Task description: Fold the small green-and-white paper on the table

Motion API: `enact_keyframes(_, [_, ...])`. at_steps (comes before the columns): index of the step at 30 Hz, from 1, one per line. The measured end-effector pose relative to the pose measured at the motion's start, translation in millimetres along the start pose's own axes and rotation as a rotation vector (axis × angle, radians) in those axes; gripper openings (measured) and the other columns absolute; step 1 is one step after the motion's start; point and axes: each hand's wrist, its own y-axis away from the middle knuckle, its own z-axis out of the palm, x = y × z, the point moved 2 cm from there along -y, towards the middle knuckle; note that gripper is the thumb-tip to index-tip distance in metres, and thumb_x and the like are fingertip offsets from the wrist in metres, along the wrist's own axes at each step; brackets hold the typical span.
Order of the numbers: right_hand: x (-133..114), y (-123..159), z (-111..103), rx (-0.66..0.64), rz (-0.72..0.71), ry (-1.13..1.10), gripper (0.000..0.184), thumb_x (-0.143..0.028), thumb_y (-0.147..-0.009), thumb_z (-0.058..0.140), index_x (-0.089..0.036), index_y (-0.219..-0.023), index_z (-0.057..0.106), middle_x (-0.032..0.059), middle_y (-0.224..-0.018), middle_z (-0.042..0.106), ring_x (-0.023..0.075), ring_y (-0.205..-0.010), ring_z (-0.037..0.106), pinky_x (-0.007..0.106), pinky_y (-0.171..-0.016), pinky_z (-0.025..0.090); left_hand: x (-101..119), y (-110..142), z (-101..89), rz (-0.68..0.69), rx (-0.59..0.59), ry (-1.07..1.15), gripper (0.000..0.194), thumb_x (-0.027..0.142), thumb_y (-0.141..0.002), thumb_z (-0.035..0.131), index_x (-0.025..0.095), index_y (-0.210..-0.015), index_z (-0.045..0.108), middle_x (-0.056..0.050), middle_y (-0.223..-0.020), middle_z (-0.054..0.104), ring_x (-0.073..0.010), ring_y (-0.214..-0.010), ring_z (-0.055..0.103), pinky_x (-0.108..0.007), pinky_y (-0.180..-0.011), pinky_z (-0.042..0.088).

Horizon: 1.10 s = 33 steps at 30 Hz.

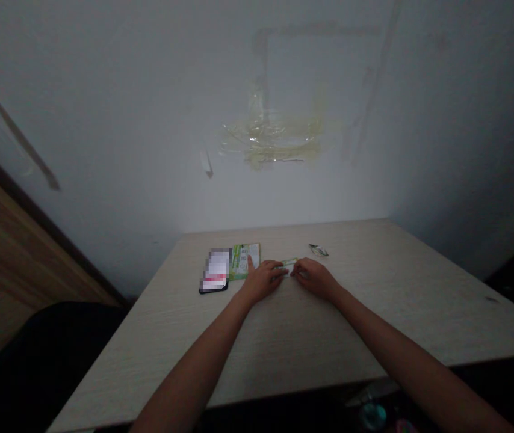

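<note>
- The left hand (263,280) is spread, its thumb raised well apart from the fingers, which reach over the left part of a small green-and-white paper (289,262).
- The right hand (315,278) is narrow, its fingers curled together at the paper's right end; the view is dim and small there, so I cannot tell whether they pinch it.
- The paper lies low over the pale table (284,349), between the two hands.
- A green-and-white booklet (240,260) lies just left of the paper, beside the left thumb.
- A phone (215,270), its screen blurred, lies at the booklet's left side.
- A small wrapper (319,250) lies beyond the right hand.
</note>
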Motion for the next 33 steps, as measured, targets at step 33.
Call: enact_keyframes(33, [7.7, -8.8, -0.5, -0.012, 0.394, 0.467, 0.012, -0.024, -0.095, 0.048, -0.021, -0.102, 0.057, 0.0073, -0.096, 0.065, 0.019, -0.09, 0.059, 0.027, -0.078, 0.04, 2.1, -0.4, -2.0, 0.008, -0.007, 0.008, 0.029, 0.035, -0.096, 0.048, 0.04, -0.12, 0.065, 0.001, -0.132, 0.064, -0.0218, -0.128, 0.051, -0.067, -0.112, -0.013])
